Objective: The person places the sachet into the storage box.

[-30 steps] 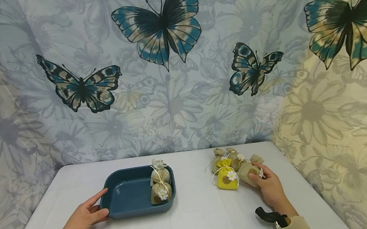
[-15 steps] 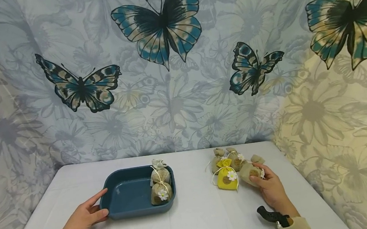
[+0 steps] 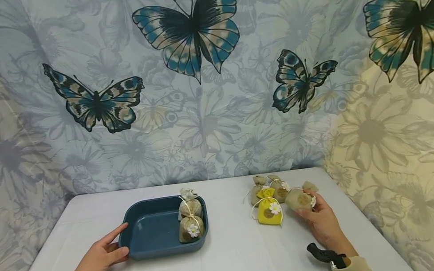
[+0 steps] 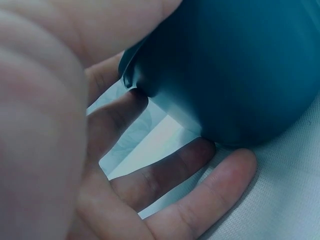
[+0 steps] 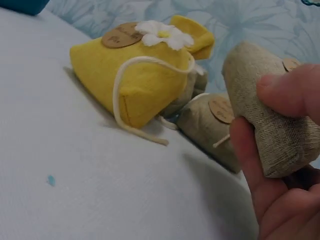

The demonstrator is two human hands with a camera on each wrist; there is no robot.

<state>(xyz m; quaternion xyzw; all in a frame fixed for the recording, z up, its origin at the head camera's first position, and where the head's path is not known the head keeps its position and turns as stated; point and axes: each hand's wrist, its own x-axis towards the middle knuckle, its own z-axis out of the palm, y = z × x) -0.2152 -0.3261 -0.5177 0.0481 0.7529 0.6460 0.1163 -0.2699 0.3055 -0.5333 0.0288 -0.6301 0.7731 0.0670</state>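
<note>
In the head view my right hand (image 3: 325,223) pinches a beige drawstring pouch (image 3: 298,200) with a round brown label and a white flower. The right wrist view shows its thumb pressing the beige cloth, fingers beneath, with the pouch lifted over the table. Just left of it stands a yellow pouch (image 3: 268,213) with a white cord and daisy. My left hand (image 3: 99,260) touches the left end of a blue rectangular dish (image 3: 162,251), fingers spread and fairly straight along its wall. Inside the dish's right end, beige pouches (image 3: 190,229) stand in a row.
Behind the yellow pouch are two more beige pouches, one at left (image 3: 255,194) and one at right (image 3: 278,191). A white cloth (image 3: 234,250) covers the table. A butterfly-patterned curtain (image 3: 210,145) hangs behind its back edge.
My right hand has moved slightly right with the beige pouch, turning it so its label shows more and drawing it away from the yellow pouch. The left hand and dish stay put.
</note>
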